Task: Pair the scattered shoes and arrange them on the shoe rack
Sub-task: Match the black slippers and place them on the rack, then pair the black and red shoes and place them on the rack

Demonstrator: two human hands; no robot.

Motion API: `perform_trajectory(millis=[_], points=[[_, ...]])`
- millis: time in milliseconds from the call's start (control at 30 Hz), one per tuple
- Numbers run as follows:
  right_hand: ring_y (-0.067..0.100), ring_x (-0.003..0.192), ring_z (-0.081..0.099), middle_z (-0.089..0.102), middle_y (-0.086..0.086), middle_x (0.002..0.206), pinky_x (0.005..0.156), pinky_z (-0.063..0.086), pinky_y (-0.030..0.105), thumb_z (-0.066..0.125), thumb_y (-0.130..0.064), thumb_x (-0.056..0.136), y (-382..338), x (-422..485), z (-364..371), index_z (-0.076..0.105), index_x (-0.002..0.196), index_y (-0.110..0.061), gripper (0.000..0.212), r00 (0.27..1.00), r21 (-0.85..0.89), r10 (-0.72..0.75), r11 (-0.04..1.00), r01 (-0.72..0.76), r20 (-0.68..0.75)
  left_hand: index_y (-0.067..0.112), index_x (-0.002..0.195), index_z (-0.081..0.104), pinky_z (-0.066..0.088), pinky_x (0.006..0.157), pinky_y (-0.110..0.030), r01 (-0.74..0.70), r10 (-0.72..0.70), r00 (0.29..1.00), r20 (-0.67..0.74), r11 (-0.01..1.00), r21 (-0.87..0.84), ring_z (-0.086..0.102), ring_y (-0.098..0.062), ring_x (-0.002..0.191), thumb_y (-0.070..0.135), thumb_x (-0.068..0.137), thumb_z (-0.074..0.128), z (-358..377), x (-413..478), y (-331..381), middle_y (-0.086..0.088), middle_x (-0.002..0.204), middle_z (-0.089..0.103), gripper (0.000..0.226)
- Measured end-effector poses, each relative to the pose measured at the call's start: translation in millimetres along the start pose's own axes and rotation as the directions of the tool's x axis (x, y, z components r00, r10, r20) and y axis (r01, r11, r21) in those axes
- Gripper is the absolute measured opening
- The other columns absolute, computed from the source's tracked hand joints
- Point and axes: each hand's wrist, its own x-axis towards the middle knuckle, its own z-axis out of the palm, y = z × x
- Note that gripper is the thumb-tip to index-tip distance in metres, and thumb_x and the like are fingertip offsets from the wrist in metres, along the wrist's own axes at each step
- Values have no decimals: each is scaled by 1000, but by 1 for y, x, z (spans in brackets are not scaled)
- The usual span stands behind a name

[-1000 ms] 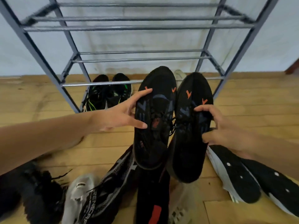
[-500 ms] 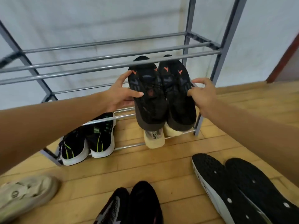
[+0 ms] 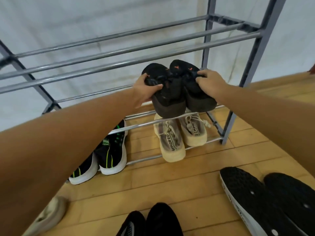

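Mara: Both black shoes (image 3: 179,92) have swung down since half a second ago. Then they were tipped up with their soles facing the person, in front of the upper rail. Now they lie level and lower in the shoe rack (image 3: 119,63), heels toward the person.

Jon: How are the hands set?

Mara: The left hand (image 3: 144,92) curls round the outer side of the left shoe, thumb over the laces. The right hand (image 3: 208,81) clamps over the top of the right one. Gripping from the outside presses the shoes together along their inner sides, so they travel as one pair.

Jon: Where exactly are the shoes?

Mara: Their toes reach beyond the hands into the middle tier, and their heels sit nearer than the hands, over its front rail. Whether the rail already carries them, she cannot tell.

Jon: Why that tier?

Mara: Probably because the tier below is taken. A beige pair (image 3: 179,138) sits right beneath the hands, and a black-and-green pair (image 3: 109,154) lies down-left of the left hand.

Jon: What remains?

Mara: On the floor (image 3: 196,176), nearer than the hands, are an upturned black-soled pair (image 3: 265,206), a dark pair (image 3: 153,222) and one pale shoe (image 3: 49,217). The rails are thin, so letting go early could tip a shoe through.
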Motion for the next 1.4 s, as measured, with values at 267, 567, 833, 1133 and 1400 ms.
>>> perform_trajectory(millis=[267, 567, 833, 1133, 1400], points=[[27, 115, 54, 58, 5, 128, 100, 44, 44, 44, -25, 92, 4, -5, 1, 53, 126, -25, 35, 975, -51, -111, 993, 102, -195, 19, 148, 29, 42, 104, -33, -51, 56, 998, -9, 949, 311, 48, -26, 127, 38, 88, 62, -3, 2, 0, -9, 143, 44, 71], [22, 107, 56, 56, 4, 119, 95, 48, 44, 44, -15, 93, -3, -34, 1, 57, 119, -20, 30, 923, -70, -239, 971, 229, -302, 26, 151, 21, 37, 105, -31, -154, 158, 987, 15, 930, 333, 44, -28, 132, 44, 97, 42, -6, -18, -15, -6, 151, 36, 60], [29, 119, 47, 52, 10, 127, 101, 39, 44, 47, -17, 91, -19, -88, -2, 55, 124, -20, 34, 894, -350, -413, 874, 337, -173, 30, 150, 23, 32, 108, -27, -262, 244, 965, 98, 873, 412, 34, -19, 140, 46, 97, 41, -45, -71, -26, -1, 154, 32, 58], [33, 115, 47, 51, 15, 126, 94, 40, 44, 56, -13, 87, -12, -196, 15, 55, 124, -14, 37, 859, -465, -495, 734, 494, 131, 30, 144, 38, 42, 105, -35, -366, 292, 930, 222, 785, 500, 50, -11, 120, 28, 97, 48, -110, -220, -90, 5, 139, 50, 47], [5, 111, 38, 43, -5, 123, 88, 27, 18, 52, -12, 91, -33, -279, 12, 47, 133, -18, 43, 814, -280, -357, 811, 513, 458, 36, 144, 32, 40, 101, -28, -299, 21, 896, 444, 767, 568, 47, -7, 114, 24, 92, 59, -127, -308, -120, 7, 137, 45, 60]])
